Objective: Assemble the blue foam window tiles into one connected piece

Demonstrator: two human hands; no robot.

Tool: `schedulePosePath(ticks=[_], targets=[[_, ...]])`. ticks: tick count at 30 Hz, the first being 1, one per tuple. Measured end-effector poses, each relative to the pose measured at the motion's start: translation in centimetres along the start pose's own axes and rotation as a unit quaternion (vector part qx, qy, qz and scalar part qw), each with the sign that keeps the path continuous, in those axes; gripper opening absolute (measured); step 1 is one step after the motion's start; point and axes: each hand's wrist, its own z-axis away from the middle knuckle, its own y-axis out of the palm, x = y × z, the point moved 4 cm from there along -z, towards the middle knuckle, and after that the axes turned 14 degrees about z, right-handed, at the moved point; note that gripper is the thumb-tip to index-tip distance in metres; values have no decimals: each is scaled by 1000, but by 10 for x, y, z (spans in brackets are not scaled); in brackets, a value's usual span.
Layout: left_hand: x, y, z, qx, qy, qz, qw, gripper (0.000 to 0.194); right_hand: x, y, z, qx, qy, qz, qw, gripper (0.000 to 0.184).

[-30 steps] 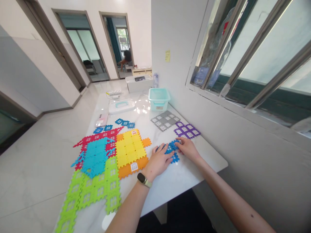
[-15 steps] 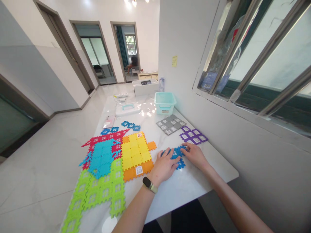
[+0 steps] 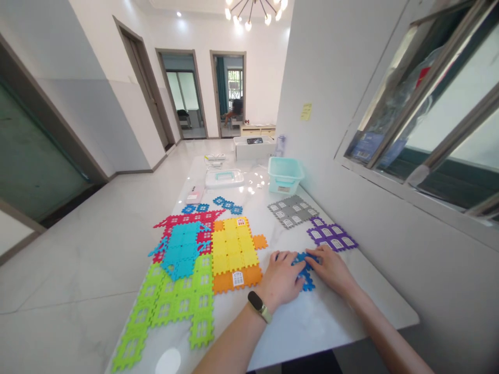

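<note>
Head view: our left hand (image 3: 284, 278) and right hand (image 3: 330, 267) close together, touching blue tiles (image 3: 307, 282) on bench (image 3: 319, 324), near purple panel (image 3: 330, 237); view partly blocked, we cannot tell whether either grips.

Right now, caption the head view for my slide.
Left hand and right hand on blue tiles, purple tiles just beyond.

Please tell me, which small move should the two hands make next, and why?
I would probably press the blue pieces down with the right hand, with the left hand steadying them. Both hands meet on these pieces, and their fingers hide part of them, so I cannot tell whether every edge is locked.
</note>
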Motion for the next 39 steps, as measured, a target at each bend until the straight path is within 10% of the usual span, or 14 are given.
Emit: schedulePosePath(ticks=[5,10,19,39], targets=[[-2,6,-1,-28,27,-12,999,32,16,-12,-19,-70,12,5,997,38],[1,12,-4,-30,19,5,999,23,88,-18,-69,-46,-89,-85,991,32],[2,10,-1,-24,14,58,998,37,200,48,-212,5,-199,-85,976,30],[7,13,-3,-2,7,93,996,49,244,87,-278,30,-285,-50,957,17]])
